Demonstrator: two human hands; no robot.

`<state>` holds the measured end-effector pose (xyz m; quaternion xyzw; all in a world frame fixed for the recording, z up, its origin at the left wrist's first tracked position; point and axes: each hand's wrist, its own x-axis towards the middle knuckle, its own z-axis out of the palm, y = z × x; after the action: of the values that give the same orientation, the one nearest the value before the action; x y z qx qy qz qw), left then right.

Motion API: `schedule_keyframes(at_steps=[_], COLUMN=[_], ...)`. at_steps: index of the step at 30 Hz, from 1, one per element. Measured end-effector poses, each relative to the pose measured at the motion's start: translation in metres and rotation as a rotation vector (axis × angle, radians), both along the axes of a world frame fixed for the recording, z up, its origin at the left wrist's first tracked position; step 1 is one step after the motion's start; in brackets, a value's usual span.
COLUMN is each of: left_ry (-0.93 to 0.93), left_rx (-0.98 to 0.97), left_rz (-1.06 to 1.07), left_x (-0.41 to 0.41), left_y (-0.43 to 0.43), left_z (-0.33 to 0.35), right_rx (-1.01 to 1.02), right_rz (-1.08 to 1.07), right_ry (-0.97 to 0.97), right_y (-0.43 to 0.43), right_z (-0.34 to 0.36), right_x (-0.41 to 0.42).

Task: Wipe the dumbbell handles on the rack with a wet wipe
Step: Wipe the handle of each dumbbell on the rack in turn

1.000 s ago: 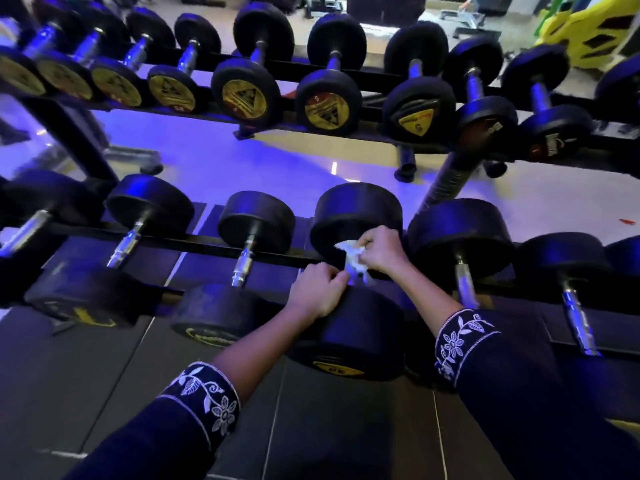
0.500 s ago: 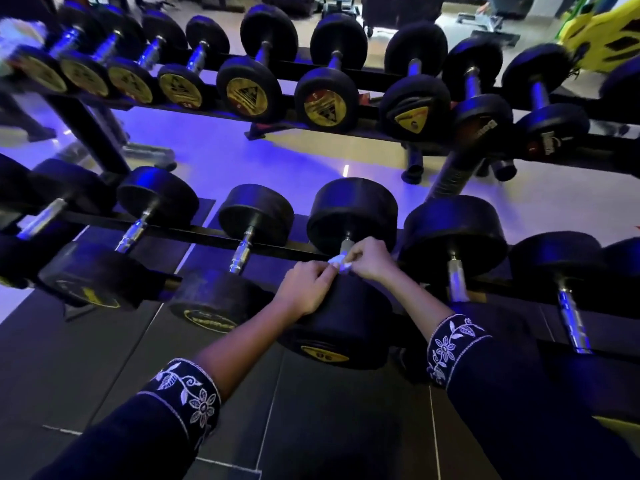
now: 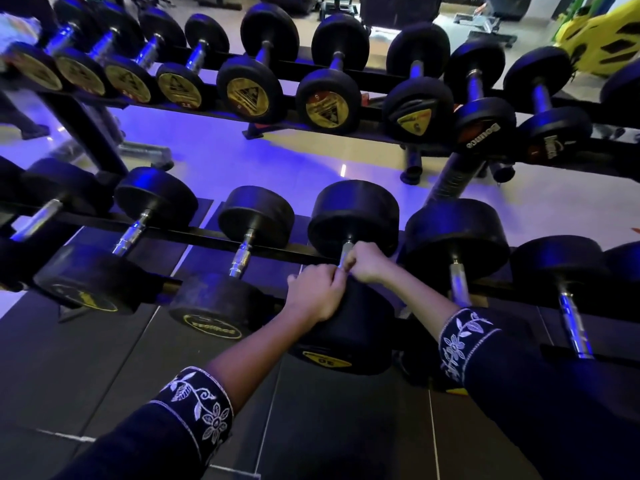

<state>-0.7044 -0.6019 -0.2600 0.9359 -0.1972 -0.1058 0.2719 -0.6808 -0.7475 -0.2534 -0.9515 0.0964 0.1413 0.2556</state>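
A black dumbbell (image 3: 353,216) marked 30 lies on the lower rack rail (image 3: 194,237), its chrome handle (image 3: 345,252) partly showing. My right hand (image 3: 365,263) is closed around the handle near the far head. My left hand (image 3: 320,294) rests on the near head, fingers curled at the handle beside the right hand. The white wet wipe is hidden inside the hands; I cannot tell which hand holds it.
More dumbbells sit left (image 3: 242,251) and right (image 3: 459,271) on the same rail. An upper row of dumbbells (image 3: 325,98) runs across the back. Dark floor mats (image 3: 329,427) lie below. A yellow object (image 3: 602,36) stands at the far right.
Both hands have closed in on the handle. The wipe, clearly visible a second ago, is now covered by the hands. The view has shifted closer.
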Motion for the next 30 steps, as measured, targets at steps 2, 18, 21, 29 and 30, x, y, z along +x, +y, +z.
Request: schedule_keyframes(at_steps=[2,18,21,29,30], left_ry=[0.001,0.082,0.080,0.064,0.062], left_rx=[0.018,0.024,0.026,0.028,0.024], left_rz=[0.003,0.037,0.035,0.028,0.030], left_x=[0.000,0.009,0.009,0.010,0.011], left_y=[-0.002,-0.009,-0.008,-0.009,-0.009], left_z=[0.002,0.003,0.002,0.001,0.001], right_rx=[0.050,0.196,0.171,0.272,0.261], right_rz=[-0.070,-0.368,-0.269,-0.286,-0.357], right_ry=[-0.045,-0.375,-0.296,-0.199,-0.296], right_y=[-0.004,-0.019,-0.009,-0.023,-0.026], right_z=[-0.002,-0.013,-0.015,-0.009,-0.009], right_x=[-0.001,-0.001,0.002,-0.006,0.000])
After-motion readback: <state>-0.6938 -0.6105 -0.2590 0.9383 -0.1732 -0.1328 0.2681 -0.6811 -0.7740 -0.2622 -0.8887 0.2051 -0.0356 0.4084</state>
